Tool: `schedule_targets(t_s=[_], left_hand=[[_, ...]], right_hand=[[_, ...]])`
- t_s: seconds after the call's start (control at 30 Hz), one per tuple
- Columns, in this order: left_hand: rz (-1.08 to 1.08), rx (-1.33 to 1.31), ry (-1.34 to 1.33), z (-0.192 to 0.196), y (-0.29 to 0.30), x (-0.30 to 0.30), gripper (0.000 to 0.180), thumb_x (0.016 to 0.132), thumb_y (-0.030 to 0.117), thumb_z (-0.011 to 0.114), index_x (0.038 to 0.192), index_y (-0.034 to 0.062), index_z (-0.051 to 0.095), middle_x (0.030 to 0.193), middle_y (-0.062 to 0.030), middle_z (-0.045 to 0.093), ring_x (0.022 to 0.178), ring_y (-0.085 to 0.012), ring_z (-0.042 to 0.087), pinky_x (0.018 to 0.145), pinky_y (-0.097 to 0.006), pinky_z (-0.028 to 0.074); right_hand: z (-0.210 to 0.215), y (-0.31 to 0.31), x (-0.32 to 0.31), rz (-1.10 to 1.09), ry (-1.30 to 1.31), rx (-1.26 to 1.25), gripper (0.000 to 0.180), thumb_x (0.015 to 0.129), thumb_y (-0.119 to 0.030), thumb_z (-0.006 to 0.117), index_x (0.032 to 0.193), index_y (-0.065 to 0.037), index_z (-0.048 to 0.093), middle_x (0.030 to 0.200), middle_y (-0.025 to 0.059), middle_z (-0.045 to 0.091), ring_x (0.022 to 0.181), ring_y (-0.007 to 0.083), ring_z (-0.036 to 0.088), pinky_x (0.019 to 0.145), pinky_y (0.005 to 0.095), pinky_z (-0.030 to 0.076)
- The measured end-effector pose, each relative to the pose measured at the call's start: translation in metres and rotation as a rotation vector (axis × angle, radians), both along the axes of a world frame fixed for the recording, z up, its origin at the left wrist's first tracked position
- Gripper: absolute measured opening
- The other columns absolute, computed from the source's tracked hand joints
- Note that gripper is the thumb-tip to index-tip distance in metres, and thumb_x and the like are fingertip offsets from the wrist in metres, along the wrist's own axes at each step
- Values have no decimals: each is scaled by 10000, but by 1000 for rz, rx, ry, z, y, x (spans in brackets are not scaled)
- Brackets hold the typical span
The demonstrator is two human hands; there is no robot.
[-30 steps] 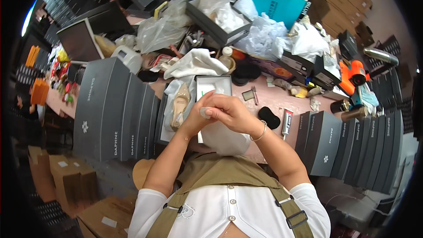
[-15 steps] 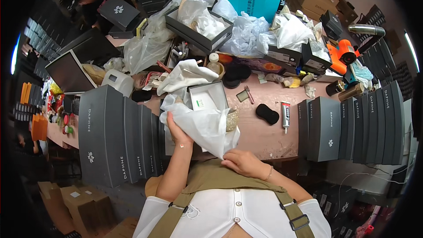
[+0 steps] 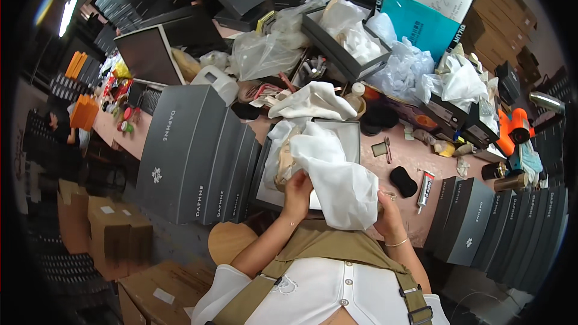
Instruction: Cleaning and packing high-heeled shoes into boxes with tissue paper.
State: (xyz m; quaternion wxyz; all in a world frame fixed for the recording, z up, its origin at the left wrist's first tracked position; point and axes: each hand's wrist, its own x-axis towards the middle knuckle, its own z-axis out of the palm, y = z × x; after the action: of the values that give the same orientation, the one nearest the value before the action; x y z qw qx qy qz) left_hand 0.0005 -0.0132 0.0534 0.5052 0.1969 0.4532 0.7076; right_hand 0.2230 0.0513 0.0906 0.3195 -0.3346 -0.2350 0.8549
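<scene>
White tissue paper hangs between my two hands over an open grey shoebox. My left hand is closed on the paper's left side, its fingertips partly under the folds. My right hand grips the right end of the paper. A small glittery gold bit shows beside the right fingers; the rest of that item is covered. Inside the box's left part lies a beige shoe-like item, partly hidden by more tissue paper.
Stacked grey shoeboxes stand at left, others at right. A black sponge-like pad and a glue tube lie right of my hands. A white cloth, plastic bags and a monitor crowd the far side.
My view has turned, shifting the scene right and tilting it. My right hand has risen to the paper's right side; my left hand is now at the box. The glittery item is mostly covered.
</scene>
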Motion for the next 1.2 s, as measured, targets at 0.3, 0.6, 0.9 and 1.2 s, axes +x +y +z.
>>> schedule_targets(t_s=[0.3,0.6,0.9,1.2], left_hand=[[265,113,-378,48,86,-75,327,936,252,508,1192,50,528,1156,-96,593,1038,-229,584,897,-386,486],[-893,152,1350,-56,47,20,300,839,293,619,1017,53,592,914,-142,579,971,-307,567,933,-431,392],[-498,-171,-644,-12,33,45,644,949,587,255,1339,89,375,1277,-117,491,1100,-255,543,909,-450,464],[-311,-296,-620,3,5,52,684,943,607,214,1347,74,356,1325,-123,444,1221,-262,430,1028,-427,350]], right_hand=[[39,16,46,142,-439,556,225,844,-182,617,969,5,616,1244,179,543,1115,219,522,953,345,394],[27,10,62,-280,-760,633,257,832,-180,670,955,31,591,1111,136,583,979,164,558,840,289,449],[49,22,1,452,-692,1186,276,846,-219,570,1048,-33,598,1055,112,606,941,284,609,845,396,462],[-27,37,-53,674,-1040,1791,236,756,-192,605,977,-116,630,820,79,563,752,258,615,688,374,480]])
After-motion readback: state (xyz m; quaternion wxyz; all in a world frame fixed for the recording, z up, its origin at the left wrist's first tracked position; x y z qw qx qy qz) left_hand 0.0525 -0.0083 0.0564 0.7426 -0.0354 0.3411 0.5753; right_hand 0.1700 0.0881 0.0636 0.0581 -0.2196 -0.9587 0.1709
